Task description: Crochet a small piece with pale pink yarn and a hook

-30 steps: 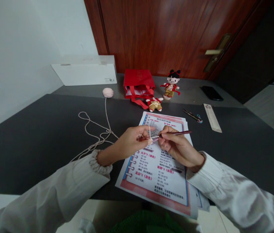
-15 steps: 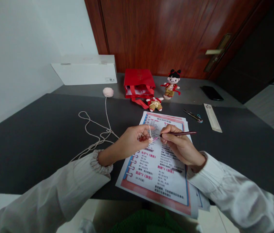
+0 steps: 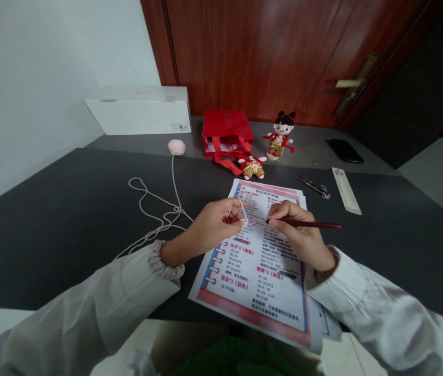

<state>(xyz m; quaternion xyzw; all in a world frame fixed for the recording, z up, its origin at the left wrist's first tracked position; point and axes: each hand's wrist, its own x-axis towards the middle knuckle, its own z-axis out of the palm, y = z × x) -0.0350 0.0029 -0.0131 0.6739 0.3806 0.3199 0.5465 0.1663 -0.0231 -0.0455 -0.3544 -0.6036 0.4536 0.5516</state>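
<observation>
My left hand point(image 3: 213, 222) pinches a small piece of pale crochet work point(image 3: 245, 222) between thumb and fingers, with a strand looped over the raised index finger. From it, loose pale yarn point(image 3: 176, 190) trails across the table to a pinkish yarn ball point(image 3: 176, 148). A little to the right, my right hand point(image 3: 302, 237) grips a crochet hook point(image 3: 321, 225) with a dark red-brown handle. The hook's tip points left at the work; whether it touches a loop is too small to tell. Both hands hover over printed pattern sheets point(image 3: 245, 300).
Behind the sheets lie a headless crocheted doll body point(image 3: 253, 168) and a red gift bag point(image 3: 227, 125). A finished doll point(image 3: 280, 136) stands beside them. Small snips point(image 3: 312, 185), a pale flat packet point(image 3: 346, 190) and a black phone point(image 3: 346, 151) are on the right; a white box point(image 3: 139, 116) sits back left.
My right hand has shifted a little to the right, away from the left hand, and the hook's handle now reaches further right. The left hand keeps its pinch on the work.
</observation>
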